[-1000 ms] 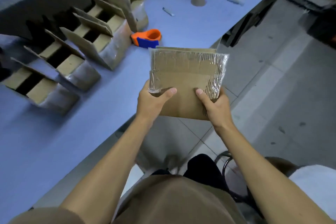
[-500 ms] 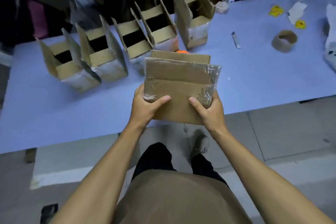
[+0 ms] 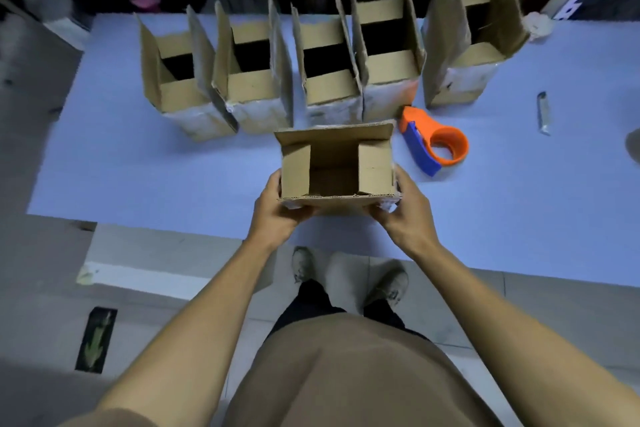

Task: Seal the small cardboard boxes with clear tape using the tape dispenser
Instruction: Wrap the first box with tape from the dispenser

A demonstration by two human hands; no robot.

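A small cardboard box (image 3: 374, 163) is held over the near part of the blue table (image 3: 145, 177), its open top facing me and its flaps spread. My left hand (image 3: 277, 208) grips its left side and my right hand (image 3: 401, 208) grips its right side. Clear tape shows at the box's lower corners. An orange and blue tape dispenser (image 3: 433, 140) lies on the table just right of the box, untouched. Behind the held box stands a row of several open cardboard boxes (image 3: 252, 87) with upright flaps.
A small metal cutter (image 3: 543, 113) lies on the table at the right. A white crumpled scrap (image 3: 536, 26) sits at the far right behind the boxes. Dark clutter fills the space behind the table. My feet and tiled floor show below the table's near edge.
The flat folded carton has been opened into a box shape with its opening up. My view turned to face the table squarely, and the box now sits lower, over the table's near part.
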